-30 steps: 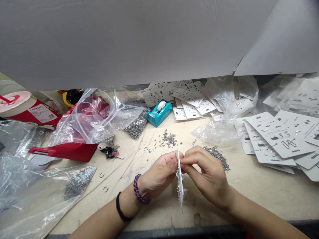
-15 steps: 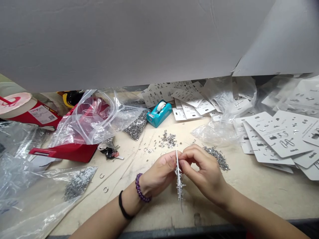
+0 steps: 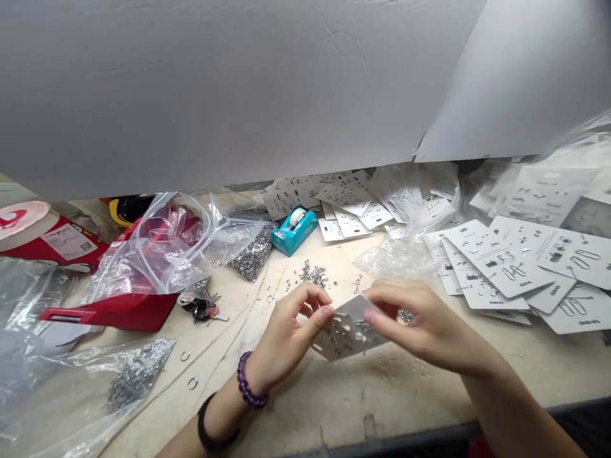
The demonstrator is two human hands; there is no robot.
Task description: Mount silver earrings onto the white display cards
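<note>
Workbench, jewellery card between both hands

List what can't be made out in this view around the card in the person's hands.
All in the head view:
The white card: its top and right edges are hidden by the left hand and right hand.
The heap of metal pieces: partly hidden behind the right hand.
The loose metal pieces: too small to identify.
The red container's label: too small to read.
</note>
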